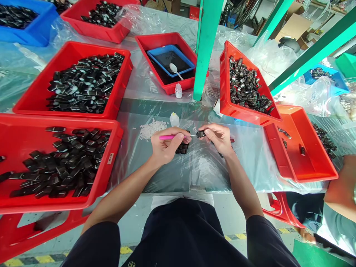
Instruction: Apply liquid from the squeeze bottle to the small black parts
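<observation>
My left hand (168, 145) is closed around a pink-handled tool (167, 137) with a thin tip that points right. In the fingers of my right hand (218, 138) is a small glossy black part (200, 134), and the tool's tip reaches close to it; I cannot tell whether they touch. Several similar black parts (182, 149) lie on the plastic sheet under my left hand, partly hidden by it. Beside that hand spreads a pile of small whitish pieces (152, 129). A small white bottle (174, 119) stands just behind it.
Red bins of black parts stand at left (118, 137) and right (251, 118). A red bin (311, 163) holds a few parts. Green posts (204, 55) rise behind my hands. A blue tray (191, 68) carries a white spoon (174, 68). Another person's arm (343, 189) is at far right.
</observation>
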Demonstrator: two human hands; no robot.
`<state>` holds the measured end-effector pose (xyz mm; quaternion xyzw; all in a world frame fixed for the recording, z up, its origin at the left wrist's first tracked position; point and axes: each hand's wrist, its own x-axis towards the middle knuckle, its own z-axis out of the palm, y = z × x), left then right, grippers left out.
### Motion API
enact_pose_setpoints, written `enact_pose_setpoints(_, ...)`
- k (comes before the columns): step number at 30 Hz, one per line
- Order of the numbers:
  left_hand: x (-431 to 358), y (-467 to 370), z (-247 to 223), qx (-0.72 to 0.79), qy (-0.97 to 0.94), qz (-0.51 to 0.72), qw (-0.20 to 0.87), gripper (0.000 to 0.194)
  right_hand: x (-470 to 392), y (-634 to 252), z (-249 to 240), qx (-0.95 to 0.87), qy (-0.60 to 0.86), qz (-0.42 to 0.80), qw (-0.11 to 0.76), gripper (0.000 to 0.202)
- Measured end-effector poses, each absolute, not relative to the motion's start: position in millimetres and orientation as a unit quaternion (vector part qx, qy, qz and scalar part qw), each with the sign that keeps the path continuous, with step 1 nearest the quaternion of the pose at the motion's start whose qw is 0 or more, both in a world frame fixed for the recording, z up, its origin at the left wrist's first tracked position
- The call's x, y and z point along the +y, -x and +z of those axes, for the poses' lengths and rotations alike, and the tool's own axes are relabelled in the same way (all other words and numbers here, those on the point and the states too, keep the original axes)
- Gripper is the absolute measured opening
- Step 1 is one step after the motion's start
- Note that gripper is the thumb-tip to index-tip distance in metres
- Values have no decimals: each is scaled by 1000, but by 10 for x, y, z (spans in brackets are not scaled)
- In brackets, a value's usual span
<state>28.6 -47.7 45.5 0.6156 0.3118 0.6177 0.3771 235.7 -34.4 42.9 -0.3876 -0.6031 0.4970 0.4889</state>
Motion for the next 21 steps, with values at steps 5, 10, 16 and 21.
enact_pose_setpoints(5,-480,-290,468,299,-615,622,381,32,-355,-2360,442,-609,381,495,488,45)
enact_pose_setpoints(10,-479,-292,471,271,-633,628,362,27,-360,-2333,422,-603,387,495,492,48)
enact_pose_setpoints(16,-493,-301,416,253,-671,629,301,21,-351,-2335,415,-597,392,495,495,46)
enact_pose_setpoints(21,-526,-323,346,246,-708,628,208,23,-342,-2331,422,-578,382,500,519,44)
